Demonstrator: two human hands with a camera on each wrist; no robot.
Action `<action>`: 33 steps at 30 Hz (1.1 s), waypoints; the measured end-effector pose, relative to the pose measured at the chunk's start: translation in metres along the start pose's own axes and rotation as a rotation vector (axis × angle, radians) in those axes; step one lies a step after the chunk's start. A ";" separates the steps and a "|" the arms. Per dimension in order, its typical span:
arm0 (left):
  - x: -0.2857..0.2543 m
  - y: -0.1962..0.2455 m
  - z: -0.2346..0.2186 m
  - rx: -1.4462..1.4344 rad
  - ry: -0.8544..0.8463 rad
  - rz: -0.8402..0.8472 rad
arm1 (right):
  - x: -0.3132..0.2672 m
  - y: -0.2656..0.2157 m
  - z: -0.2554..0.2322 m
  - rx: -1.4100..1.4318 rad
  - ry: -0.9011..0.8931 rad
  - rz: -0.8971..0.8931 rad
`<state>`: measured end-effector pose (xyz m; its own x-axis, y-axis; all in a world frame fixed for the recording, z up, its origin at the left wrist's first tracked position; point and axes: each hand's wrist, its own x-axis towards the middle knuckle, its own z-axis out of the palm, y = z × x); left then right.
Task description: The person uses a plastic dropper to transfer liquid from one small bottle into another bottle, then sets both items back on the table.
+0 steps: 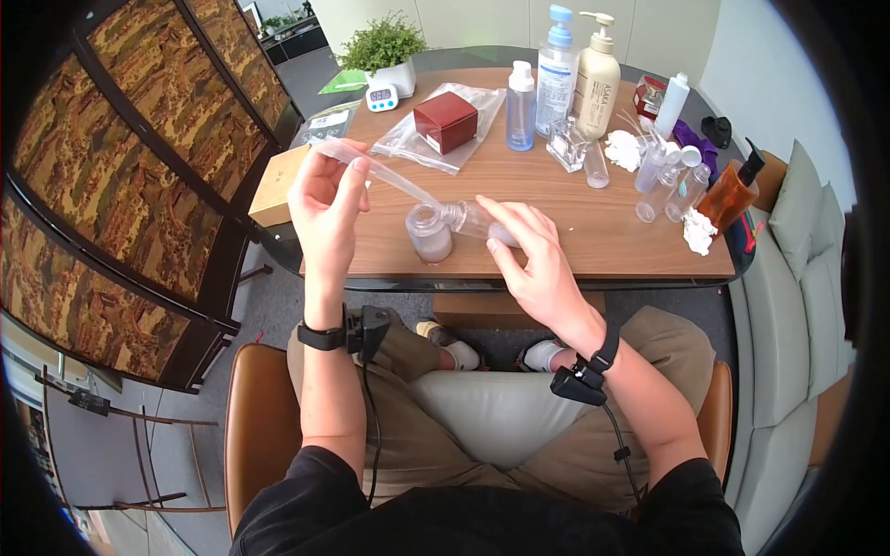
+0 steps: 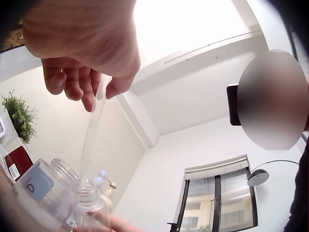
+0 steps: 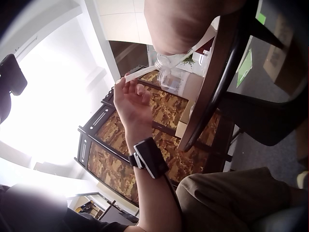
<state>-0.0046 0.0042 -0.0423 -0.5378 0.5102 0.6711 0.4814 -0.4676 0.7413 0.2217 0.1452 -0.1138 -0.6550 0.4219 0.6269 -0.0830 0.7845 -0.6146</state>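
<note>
In the head view my left hand [image 1: 324, 204] pinches the upper end of a long translucent plastic stick [image 1: 394, 179] between thumb and fingers. The stick slants down to the right, its lower end at the mouth of a small clear bottle [image 1: 471, 221]. My right hand [image 1: 536, 264] holds that bottle tilted, neck toward the left. Just beside the neck, a clear wide-mouthed jar [image 1: 430, 243] with whitish contents stands uncapped on the table. From the left wrist, the stick [image 2: 91, 135] reaches into the bottle neck [image 2: 88, 193] beside the jar [image 2: 46, 193].
Pump bottles [image 1: 598, 79] and a blue bottle [image 1: 520, 111] stand at the back. A red box [image 1: 446, 122] lies on a plastic bag. Small bottles [image 1: 657, 195], an amber bottle [image 1: 728, 196] and crumpled tissue [image 1: 699, 232] are at right. A cardboard box [image 1: 278, 188] sits left.
</note>
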 end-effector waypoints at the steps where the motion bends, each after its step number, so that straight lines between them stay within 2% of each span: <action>1: 0.000 0.000 0.000 0.000 0.000 0.000 | 0.000 0.000 0.000 0.001 0.002 -0.001; 13: 0.003 -0.002 -0.016 -0.024 0.029 0.066 | 0.000 -0.001 -0.001 0.005 0.000 -0.002; 15: 0.003 0.001 -0.017 -0.119 0.015 0.082 | 0.000 -0.001 -0.001 0.003 -0.002 0.000; 24: 0.003 -0.001 -0.021 -0.017 0.034 0.152 | 0.000 0.000 -0.001 -0.001 -0.002 -0.004; 29: 0.000 0.000 -0.014 0.013 -0.060 0.113 | 0.001 -0.002 -0.002 0.005 -0.011 0.006; 33: -0.002 -0.002 -0.013 0.051 -0.143 0.001 | 0.000 -0.001 -0.001 0.012 -0.006 0.005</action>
<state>-0.0133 -0.0054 -0.0452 -0.4346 0.6094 0.6632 0.5182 -0.4330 0.7375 0.2220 0.1447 -0.1126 -0.6600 0.4226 0.6212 -0.0889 0.7771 -0.6231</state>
